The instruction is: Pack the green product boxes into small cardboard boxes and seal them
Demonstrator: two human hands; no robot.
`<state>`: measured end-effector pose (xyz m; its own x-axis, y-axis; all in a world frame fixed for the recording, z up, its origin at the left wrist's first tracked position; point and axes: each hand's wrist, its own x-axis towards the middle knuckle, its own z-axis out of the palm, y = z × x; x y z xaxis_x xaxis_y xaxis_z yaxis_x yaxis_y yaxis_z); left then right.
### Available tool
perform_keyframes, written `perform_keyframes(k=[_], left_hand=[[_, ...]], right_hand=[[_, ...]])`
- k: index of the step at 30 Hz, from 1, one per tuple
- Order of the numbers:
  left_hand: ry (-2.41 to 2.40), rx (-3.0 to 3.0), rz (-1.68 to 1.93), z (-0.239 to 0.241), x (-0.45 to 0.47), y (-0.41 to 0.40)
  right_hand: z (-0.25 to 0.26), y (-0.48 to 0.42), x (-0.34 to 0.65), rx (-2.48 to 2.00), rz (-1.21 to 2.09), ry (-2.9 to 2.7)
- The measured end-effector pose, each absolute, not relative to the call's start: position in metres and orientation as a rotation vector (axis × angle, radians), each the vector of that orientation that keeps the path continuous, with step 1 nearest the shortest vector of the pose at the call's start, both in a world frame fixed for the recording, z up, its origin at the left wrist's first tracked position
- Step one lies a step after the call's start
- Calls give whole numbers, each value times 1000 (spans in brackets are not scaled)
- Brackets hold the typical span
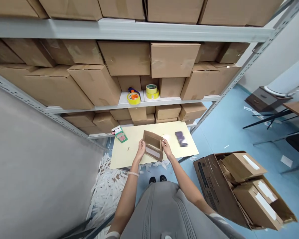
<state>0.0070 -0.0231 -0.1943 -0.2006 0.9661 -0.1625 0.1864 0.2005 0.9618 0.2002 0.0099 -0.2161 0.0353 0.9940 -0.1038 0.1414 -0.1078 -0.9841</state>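
Between my two hands is a small brown cardboard box (153,151), tilted over the front of the pale yellow table (119,158). Its inside faces up at me, and a white label strip runs along its near side. My left hand (141,149) grips the box's left end, and my right hand (166,147) grips the right end. On the table left of the box lies a green and white packet (121,134). To the right is a dark purple item (181,138), blurred by pixels, so its kind cannot be made out.
Metal shelving (129,31) full of closed cardboard boxes stands behind the table. Yellow tape rolls (152,94) and a tape dispenser (134,96) sit on its middle shelf. A large carton (219,189) holding smaller boxes is at the right. White paper strips (108,196) litter the floor at left.
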Motion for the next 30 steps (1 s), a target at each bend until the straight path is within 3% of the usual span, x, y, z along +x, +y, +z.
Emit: perform_keyframes(k=[14,23,30], left_hand=[[1673,1370,1056,-206,12,-18],[1604,1450,1035,-223,11,-36],[1697,1226,1035,-218,12,-31]], right_hand=[[-206,85,192,-1399,1229,-1431],[-234,57,245,-1696,1186,-1343],[-238,20,259,-1316,1107,-1618]])
